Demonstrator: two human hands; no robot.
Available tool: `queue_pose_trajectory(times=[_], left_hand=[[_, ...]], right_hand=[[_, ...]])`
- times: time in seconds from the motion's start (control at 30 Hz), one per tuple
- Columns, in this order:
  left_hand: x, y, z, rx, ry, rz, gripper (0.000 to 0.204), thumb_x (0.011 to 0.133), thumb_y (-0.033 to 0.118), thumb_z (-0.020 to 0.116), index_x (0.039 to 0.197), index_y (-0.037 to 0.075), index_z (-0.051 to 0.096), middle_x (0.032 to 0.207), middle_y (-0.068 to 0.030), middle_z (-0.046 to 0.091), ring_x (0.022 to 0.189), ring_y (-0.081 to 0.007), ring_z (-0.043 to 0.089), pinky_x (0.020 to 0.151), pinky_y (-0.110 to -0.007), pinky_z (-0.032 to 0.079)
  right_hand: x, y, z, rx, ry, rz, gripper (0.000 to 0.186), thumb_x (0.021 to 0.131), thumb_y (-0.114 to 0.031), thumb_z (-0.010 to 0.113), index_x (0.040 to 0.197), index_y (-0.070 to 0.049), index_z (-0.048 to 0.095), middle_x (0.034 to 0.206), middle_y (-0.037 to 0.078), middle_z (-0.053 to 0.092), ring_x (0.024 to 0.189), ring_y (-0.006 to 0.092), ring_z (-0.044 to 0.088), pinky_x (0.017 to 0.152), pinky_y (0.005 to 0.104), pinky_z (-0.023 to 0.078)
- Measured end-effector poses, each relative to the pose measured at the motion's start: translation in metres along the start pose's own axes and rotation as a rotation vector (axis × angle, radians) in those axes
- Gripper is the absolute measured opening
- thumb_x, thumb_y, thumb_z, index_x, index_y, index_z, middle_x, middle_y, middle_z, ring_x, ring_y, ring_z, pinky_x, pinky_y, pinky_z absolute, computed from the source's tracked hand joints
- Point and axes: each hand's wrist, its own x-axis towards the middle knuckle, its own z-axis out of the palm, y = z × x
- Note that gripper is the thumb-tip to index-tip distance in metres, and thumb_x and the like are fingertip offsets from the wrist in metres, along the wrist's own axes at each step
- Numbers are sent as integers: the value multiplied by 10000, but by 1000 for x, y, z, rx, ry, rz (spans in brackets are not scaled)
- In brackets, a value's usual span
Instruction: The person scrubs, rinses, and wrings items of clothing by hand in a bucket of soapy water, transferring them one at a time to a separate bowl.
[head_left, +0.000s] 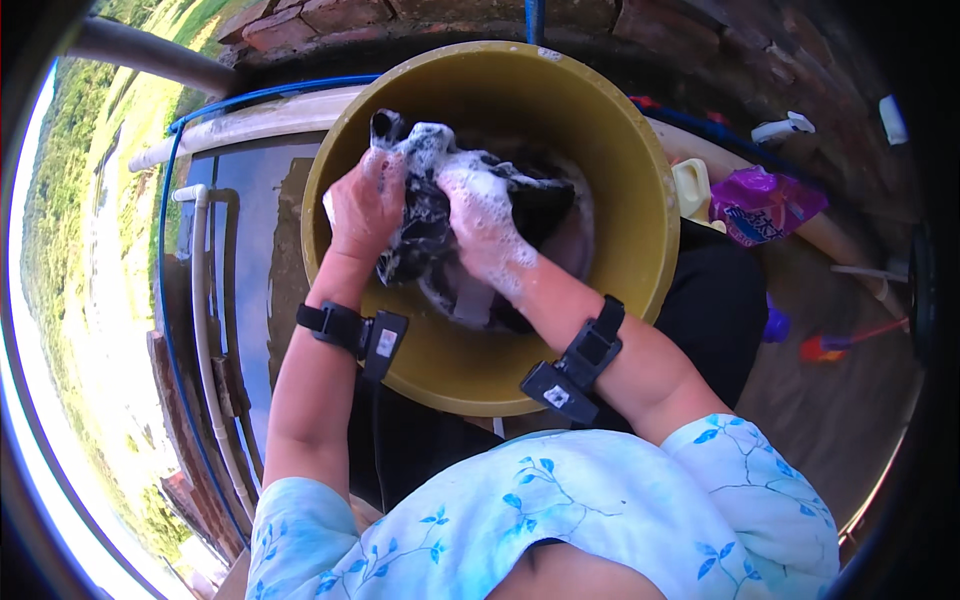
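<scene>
Both my hands are inside a round yellow basin [620,120], gripping a dark, soapy cloth [425,215]. My left hand [368,205] is closed on the cloth near the basin's left wall, and a dark bunched end sticks up above its fingers. Foam covers my right hand [485,215], which is closed on the same cloth just to the right. White suds cling to the folds between the hands. More of the dark cloth lies in cloudy water [465,300] at the basin's bottom. The cloth's exact kind cannot be made out.
Right of the basin lie a purple packet [765,205], a pale yellow plastic container [690,188] and a white brush-like object [783,128]. A red-orange item [825,348] rests on the floor. A white pipe [240,135] and blue hose [165,250] run along the left.
</scene>
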Motion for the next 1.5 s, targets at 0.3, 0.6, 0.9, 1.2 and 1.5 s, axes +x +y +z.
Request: queue_pose_trajectory(times=[0.3,0.6,0.9,1.2,1.5], left_hand=[[-6,18,29,-64,-234,-72,117,724,86,523,801,90,612,719,-114,583,707,-294,572,641,-381,445],[-115,56,157,148,-1108,-376,311,705,330,592,836,54,649,896,-145,623,841,-289,603,693,-358,477],[12,30,51,-1108,-202,-945,114,760,120,487,795,24,538,693,-24,517,629,-111,478,548,-263,398],[-52,140,67,-432,-104,111,195,728,196,584,881,94,517,781,-145,550,678,-332,554,636,-347,459],[-67,109,66,-295,-122,-167,336,801,306,506,583,53,535,563,-167,541,534,-346,540,496,-397,437]], right_hand=[[49,-4,-94,-821,-169,-79,397,807,-175,459,1169,-13,464,1112,178,534,1060,274,489,907,311,351],[31,44,-126,-802,30,186,347,689,-170,591,992,-3,571,879,111,599,794,191,559,753,301,426],[2,28,-110,-87,311,795,377,764,-435,558,931,-96,556,773,29,569,703,198,563,676,397,461],[-19,125,-134,1078,-343,169,365,870,-390,402,1089,-109,481,1054,73,528,978,203,503,866,348,412],[-34,59,-45,968,66,572,343,891,-342,341,1080,-103,499,1061,59,541,980,211,521,863,355,413]])
